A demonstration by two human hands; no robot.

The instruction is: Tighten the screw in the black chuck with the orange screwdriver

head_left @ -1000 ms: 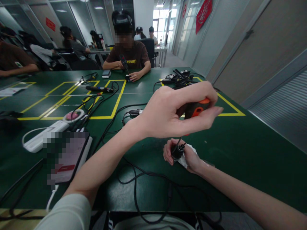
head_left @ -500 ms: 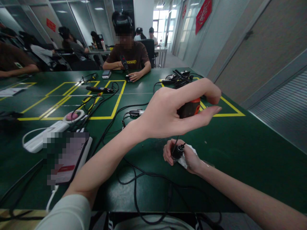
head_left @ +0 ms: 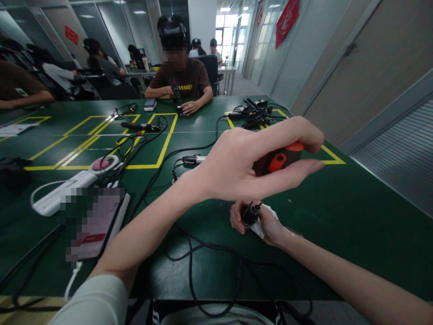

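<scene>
My left hand (head_left: 237,160) reaches across from the left, palm turned away, its fingers and thumb closed round an orange-and-black screwdriver handle (head_left: 279,161). The shaft is hidden in this view. Below it, my right hand (head_left: 270,225) rests near the green table with its fingers wrapped round a black cylindrical part (head_left: 251,215). A thin dark tip sticks up from that part. Crumpled white sheet (head_left: 270,210) shows under and behind the same hand. The lower end of the black part is hidden by my fingers.
A phone (head_left: 98,225) and white power strip (head_left: 66,192) lie at left, beside a tape roll (head_left: 103,163). Black cables (head_left: 216,246) loop before me. A silver-and-black tool (head_left: 192,159) lies behind my left wrist. Opposite, a person (head_left: 181,81) works with a tool.
My left hand has moved right and slightly down, and the screwdriver handle has tilted so more of its orange end shows. The shaft is now out of sight. My right hand stays put.
</scene>
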